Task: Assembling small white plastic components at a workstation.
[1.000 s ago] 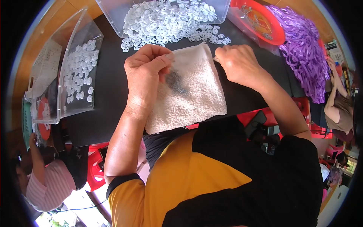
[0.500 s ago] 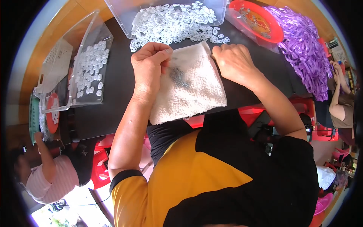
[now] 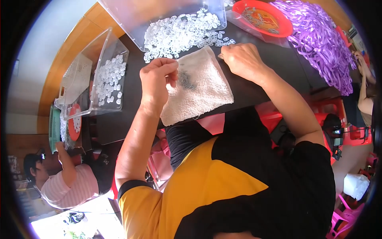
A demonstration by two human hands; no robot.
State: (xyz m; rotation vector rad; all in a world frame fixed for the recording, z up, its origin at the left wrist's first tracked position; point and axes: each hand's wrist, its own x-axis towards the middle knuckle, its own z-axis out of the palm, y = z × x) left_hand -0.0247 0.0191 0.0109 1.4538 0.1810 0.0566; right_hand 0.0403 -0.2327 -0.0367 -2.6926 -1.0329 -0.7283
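Observation:
A cream towel (image 3: 199,89) lies on the dark table, reaching its front edge, with a small heap of thin dark metal pieces (image 3: 186,79) on it. My left hand (image 3: 156,77) is closed in a pinch above the towel's left side; whatever its fingertips hold is too small to make out. Beside the towel's far right corner, my right hand (image 3: 244,59) is also closed, thumb and fingers pressed together. Anything in that pinch is hidden from view. Just beyond both hands spreads a pile of small white plastic pieces with holes (image 3: 181,34).
The pile spills from a clear bin (image 3: 129,30). At left, another clear bin (image 3: 93,95) holds similar pieces. A red-orange dish (image 3: 283,22) with small metal parts stands far right, beside heaped purple ribbon (image 3: 318,44). Other people sit at both sides, one in a striped shirt (image 3: 75,185).
The whole view has shifted and tilted somewhat. My right hand's fingers now reach farther toward the white pieces, in a narrower pinch. My left hand stays pinched near the towel.

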